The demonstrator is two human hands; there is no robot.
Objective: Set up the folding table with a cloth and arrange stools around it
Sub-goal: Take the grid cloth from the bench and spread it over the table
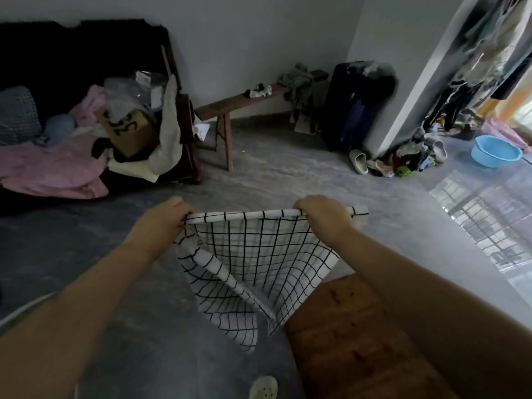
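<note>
Head view showed the checked cloth (pixel 253 254) hanging at centre frame, its rolled top edge pinched in both fists: the left hand (pixel 169 217) at one end, the right hand (pixel 319 211) just short of the other corner. It sagged in soft folds beside the brown wooden tabletop (pixel 354 341) at lower right. It looked light and limp, and I reckoned it best held by its corners.
</note>
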